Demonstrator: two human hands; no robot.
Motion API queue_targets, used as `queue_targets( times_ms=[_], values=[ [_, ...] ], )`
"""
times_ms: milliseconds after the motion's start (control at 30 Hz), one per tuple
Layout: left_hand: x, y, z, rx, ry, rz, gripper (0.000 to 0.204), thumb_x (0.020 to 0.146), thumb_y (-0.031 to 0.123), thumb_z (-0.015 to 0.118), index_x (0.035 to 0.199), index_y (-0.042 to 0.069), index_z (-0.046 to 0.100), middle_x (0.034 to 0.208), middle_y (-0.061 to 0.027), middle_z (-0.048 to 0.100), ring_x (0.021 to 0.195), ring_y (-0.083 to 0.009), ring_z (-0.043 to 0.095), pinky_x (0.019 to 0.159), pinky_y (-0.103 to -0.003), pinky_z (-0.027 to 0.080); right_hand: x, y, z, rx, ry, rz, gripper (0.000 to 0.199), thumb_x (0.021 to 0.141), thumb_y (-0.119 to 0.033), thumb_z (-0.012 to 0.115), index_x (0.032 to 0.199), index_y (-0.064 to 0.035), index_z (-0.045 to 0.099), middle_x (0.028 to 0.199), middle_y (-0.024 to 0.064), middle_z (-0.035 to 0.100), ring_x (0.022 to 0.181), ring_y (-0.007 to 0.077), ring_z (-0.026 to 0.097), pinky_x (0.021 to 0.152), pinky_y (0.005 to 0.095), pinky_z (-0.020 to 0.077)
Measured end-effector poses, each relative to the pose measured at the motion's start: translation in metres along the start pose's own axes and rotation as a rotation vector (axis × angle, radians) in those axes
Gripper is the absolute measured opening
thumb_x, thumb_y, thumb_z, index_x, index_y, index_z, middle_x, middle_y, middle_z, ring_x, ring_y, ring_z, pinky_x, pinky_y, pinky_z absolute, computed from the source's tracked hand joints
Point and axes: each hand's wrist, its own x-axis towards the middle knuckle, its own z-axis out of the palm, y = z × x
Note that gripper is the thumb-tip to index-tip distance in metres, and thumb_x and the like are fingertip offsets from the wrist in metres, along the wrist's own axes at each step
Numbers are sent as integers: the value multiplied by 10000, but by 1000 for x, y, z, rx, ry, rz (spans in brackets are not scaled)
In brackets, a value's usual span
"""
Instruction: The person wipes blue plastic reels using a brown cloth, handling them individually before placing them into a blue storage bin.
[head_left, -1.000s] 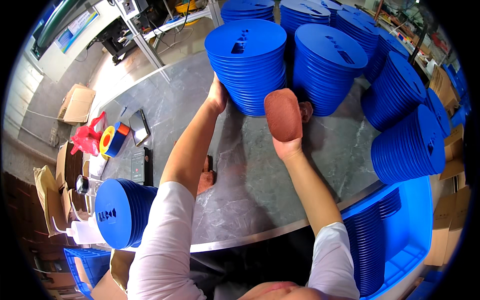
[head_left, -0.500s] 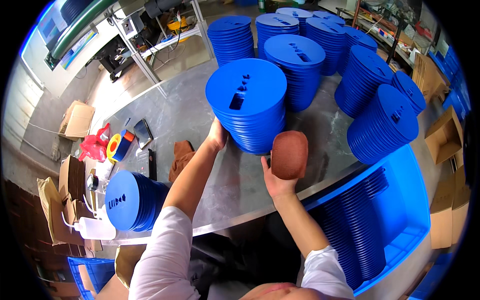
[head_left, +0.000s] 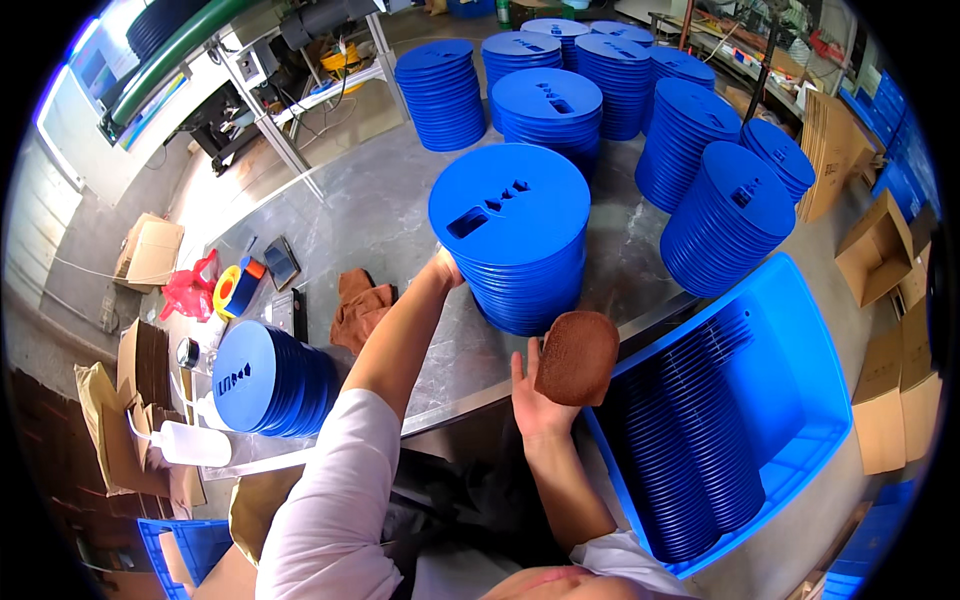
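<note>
At lower right, the blue crate (head_left: 800, 330) holds rows of blue discs on edge. Centre frame, the right hand (head_left: 535, 395) pinches a brown pad (head_left: 577, 356) near the table edge (head_left: 470, 400); the left hand (head_left: 445, 268) presses, fingers spread, against the disc stack (head_left: 512, 235).

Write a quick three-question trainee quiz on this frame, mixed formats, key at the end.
1. True or false: the right hand holds a brown pad.
2. The left hand touches: A) the nearest stack of blue discs B) the tape roll C) the squeeze bottle
3. Fill in: the blue crate right of the table holds blue ____.

Key: 1 true; 2 A; 3 discs.
</note>
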Motion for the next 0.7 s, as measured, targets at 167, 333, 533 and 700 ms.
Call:
queue_targets(
  times_ms=[167, 333, 533, 700],
  values=[
    [14, 1, -16, -220, 10, 221, 373, 984, 303, 471, 1258, 62, 547, 1211, -102, 601, 1073, -235, 585, 895, -399, 500, 13, -37, 47, -180, -261, -300, 666, 865, -660, 449, 1373, -230, 416, 1385, -10, 453, 1317, 193, 358, 1090, 458, 241],
    [-45, 24, 24, -22, 549, 179, 692, 985, 567, 183, 1416, 68, 393, 1448, -160, 406, 1401, -281, 269, 1152, -445, 130, 84, -108, 124, -396, -275, -423, 514, 911, -538, 474, 1327, -237, 449, 1337, -26, 494, 1205, 167, 464, 991, 420, 352],
    [-115, 66, 81, 146, 342, 73, 748, 967, 610, 182, 1512, 104, 99, 1567, -166, 109, 1452, -320, 24, 1161, -461, 15, 116, -101, 173, -617, -273, -50, 375, 966, -379, 474, 1291, -195, 504, 1279, -9, 562, 1172, 164, 517, 957, 362, 414],
    [-120, 83, 116, 198, 374, -16, 764, 960, 592, 287, 1512, 93, 116, 1590, -95, 46, 1459, -265, 3, 1129, -500, -31, 107, -92, 170, -716, -299, -99, 411, 967, -349, 492, 1319, -137, 494, 1322, 15, 545, 1224, 164, 503, 1019, 326, 400]
  ],
)
